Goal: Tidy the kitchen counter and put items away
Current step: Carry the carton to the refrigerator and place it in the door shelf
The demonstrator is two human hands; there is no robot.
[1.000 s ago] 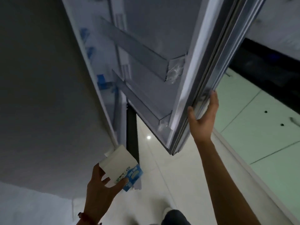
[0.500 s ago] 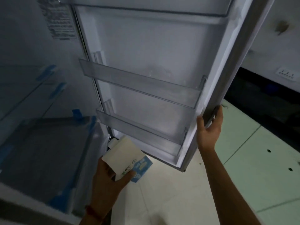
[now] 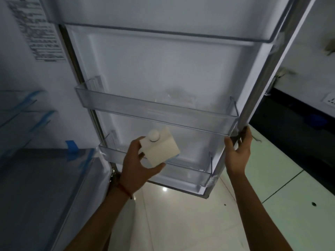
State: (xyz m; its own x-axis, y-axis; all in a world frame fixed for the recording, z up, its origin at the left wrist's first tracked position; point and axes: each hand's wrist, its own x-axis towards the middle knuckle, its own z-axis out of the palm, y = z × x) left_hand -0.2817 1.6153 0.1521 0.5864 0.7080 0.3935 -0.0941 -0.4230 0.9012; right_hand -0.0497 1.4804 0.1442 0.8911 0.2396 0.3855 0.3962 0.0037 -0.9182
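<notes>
The carton point(image 3: 159, 151), white with a round white screw cap point(image 3: 154, 135) on its sloped top, is being held in front of the lowest door shelf point(image 3: 190, 175) of the open fridge door point(image 3: 163, 69). It is tilting with its cap end toward the camera, and its lower end is sitting at about the level of that shelf's front rail; whether it is touching the rail cannot be told, as the view is dim there. The left hand point(image 3: 137, 163) is gripping the carton from below and behind, with the thumb curling round the near edge and the fingers wrapping the left side. A red thread band point(image 3: 124, 189) is circling the left wrist.

The right hand point(image 3: 238, 151) is gripping the outer edge of the door just beside the right end of the middle door shelf point(image 3: 155, 113), with the thumb lying on the inner face and the fingers curling round the edge.

Both clear plastic shelves are running across the white inner liner of the door. To the left, the fridge interior is showing glass shelves with blue tape point(image 3: 71, 145) on their edges, and a printed label point(image 3: 38, 33) is sticking to the inner wall above. Pale glossy floor tiles point(image 3: 181, 223) are lying below the door. A dark countertop point(image 3: 299, 115) is running along the right side, well apart from the carton.
</notes>
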